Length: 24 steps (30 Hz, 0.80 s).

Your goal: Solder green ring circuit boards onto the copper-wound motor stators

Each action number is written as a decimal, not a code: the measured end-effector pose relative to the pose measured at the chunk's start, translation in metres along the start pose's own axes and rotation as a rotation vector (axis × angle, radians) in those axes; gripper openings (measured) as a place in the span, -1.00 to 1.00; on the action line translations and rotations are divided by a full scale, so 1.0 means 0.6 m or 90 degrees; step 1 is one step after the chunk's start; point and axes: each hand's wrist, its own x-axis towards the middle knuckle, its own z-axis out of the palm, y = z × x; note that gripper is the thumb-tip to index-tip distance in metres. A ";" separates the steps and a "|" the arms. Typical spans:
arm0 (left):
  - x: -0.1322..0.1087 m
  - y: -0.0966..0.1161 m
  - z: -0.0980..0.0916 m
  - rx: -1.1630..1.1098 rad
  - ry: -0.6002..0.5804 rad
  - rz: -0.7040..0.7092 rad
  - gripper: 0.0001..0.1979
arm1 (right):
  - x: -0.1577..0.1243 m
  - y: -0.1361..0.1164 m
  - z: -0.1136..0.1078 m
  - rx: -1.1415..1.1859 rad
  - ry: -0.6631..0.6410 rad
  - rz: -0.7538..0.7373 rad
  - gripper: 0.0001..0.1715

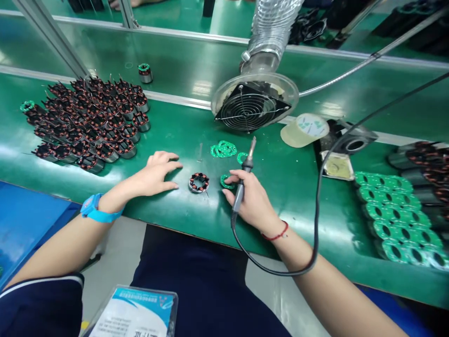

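Where the two hands meet: one wound stator (pixel 199 182) lies on the green counter (pixel 175 126), between them, touching neither.
Left hand (pixel 154 174): flat, released, palm down, fingertips near the wound stator.
Right hand (pixel 247 199): clenched on one soldering iron (pixel 245 171), tip up; fingertips touch one green ring board (pixel 225 182).
Loose ring boards (pixel 223 149): small heap behind, number unclear.
Bare stators (pixel 91 121): dense cluster at left, too many to count; one lone stator (pixel 144 72) beyond.
Extractor fan (pixel 250 110): one.
Tape roll (pixel 304 130): one.

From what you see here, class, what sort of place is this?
Probably an electronics assembly line: the right hand holds a soldering iron, wound motor stators crowd the green bench, and a fume extractor fan stands nearby.
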 end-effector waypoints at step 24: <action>0.032 0.109 0.072 -0.109 0.053 0.130 -0.53 | -0.004 -0.055 -0.002 0.125 -0.022 0.139 -0.61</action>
